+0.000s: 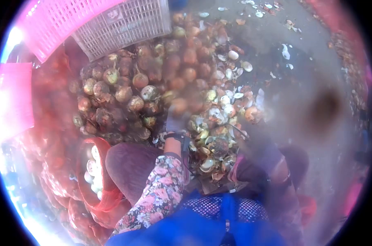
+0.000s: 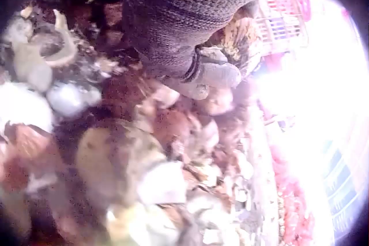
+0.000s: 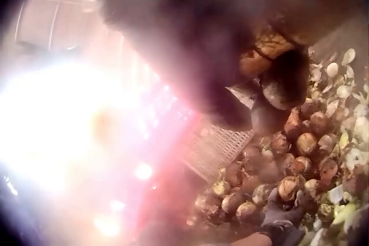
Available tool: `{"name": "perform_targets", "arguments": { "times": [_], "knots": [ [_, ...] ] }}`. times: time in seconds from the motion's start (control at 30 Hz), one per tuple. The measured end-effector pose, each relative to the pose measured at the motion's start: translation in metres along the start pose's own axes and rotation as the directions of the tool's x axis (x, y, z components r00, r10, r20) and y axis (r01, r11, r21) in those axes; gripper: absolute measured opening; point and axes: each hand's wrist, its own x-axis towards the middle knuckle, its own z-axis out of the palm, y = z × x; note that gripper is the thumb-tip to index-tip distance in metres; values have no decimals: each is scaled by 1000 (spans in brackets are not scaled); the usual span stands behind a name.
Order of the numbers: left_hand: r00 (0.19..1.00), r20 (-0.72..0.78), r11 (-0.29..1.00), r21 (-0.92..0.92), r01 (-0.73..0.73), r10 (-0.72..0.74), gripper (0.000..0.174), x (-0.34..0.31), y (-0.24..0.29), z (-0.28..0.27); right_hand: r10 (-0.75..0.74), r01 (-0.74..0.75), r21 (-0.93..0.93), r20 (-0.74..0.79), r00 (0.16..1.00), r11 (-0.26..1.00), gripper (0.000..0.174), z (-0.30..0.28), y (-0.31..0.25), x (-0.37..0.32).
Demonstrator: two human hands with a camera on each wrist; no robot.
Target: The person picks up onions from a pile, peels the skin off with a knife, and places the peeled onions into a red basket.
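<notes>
My gloved left hand (image 1: 177, 121) reaches into a heap of brown-skinned onions (image 1: 123, 94). In the left wrist view the glove (image 2: 184, 24) has its fingers bent round an onion (image 2: 243, 41); the right wrist view shows the same hand (image 3: 282, 216) gripping an onion (image 3: 290, 188). My right hand (image 3: 199, 38) is dark and blurred close to the right wrist camera, with its fingers round a brown-skinned onion (image 3: 268, 47). Haze in the head view hides most of that hand. Loose peelings (image 1: 219, 145) lie to the right of my left hand.
A pale slatted crate (image 1: 124, 26) and a pink crate (image 1: 67, 20) stand behind the heap. At the left, a red container (image 1: 110, 197) holds white onions (image 1: 91, 167) beside red net sacks (image 1: 57, 176). Scraps (image 1: 285, 52) are scattered on the wet floor (image 1: 268, 43).
</notes>
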Motion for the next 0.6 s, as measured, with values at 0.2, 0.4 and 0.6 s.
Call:
{"name": "perform_targets", "arguments": {
  "times": [0.2,0.4,0.6],
  "knots": [
    [958,281,989,116,-87,51,57,-12,26,147,248,-221,762,82,965,608,58,-15,-23,0],
    [762,642,793,418,-443,86,86,-99,78,297,253,42,987,-81,964,156,53,-12,-21,-9],
    [818,575,699,595,-396,-25,88,-156,107,324,59,355,661,-518,853,661,52,1,-8,-17]
  ]
}}
